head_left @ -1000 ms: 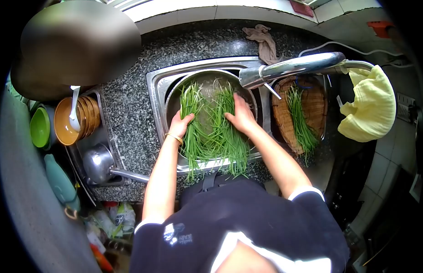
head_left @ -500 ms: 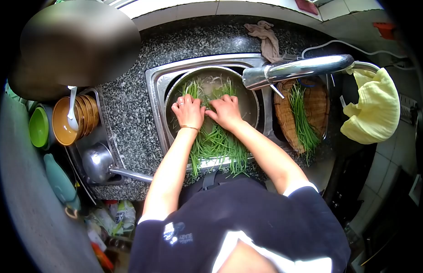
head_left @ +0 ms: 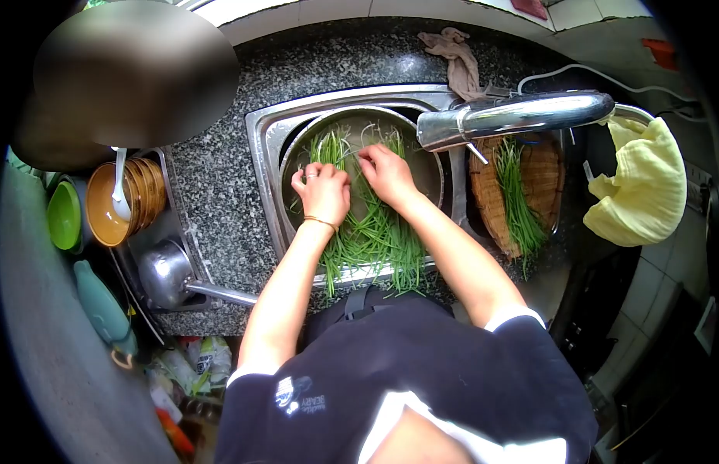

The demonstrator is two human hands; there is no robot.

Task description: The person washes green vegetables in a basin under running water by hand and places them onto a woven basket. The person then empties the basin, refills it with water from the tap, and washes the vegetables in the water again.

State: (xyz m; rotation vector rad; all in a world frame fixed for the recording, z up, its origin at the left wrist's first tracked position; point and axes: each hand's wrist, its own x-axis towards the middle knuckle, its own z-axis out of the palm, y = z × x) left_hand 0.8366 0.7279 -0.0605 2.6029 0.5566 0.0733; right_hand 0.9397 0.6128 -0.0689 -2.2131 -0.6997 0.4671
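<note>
A wide metal basin (head_left: pixel 434 174) of water sits in the sink, with long green chives (head_left: pixel 371 232) across it and over the front rim. My left hand (head_left: pixel 324 193), wearing a ring and a bracelet, curls around a bunch of chives whose pale ends point away from me. Slightly higher and to the right, my right hand (head_left: pixel 389 178) has its fingertips pinched on a thin strand of chives near those pale ends. The two hands are apart, both over the basin.
A faucet (head_left: pixel 522 120) reaches over from the right. Beneath it stands a woven basket (head_left: pixel 487 201) with more chives. A yellow cloth (head_left: pixel 642 185) hangs at right. Brown bowls (head_left: pixel 104 205) and a metal ladle (head_left: pixel 164 274) lie left. A blurred shape fills the upper left.
My right hand has moved up and away from my left hand, its fingertips now pinched. My left hand has shifted slightly toward me. The view has tilted a little.
</note>
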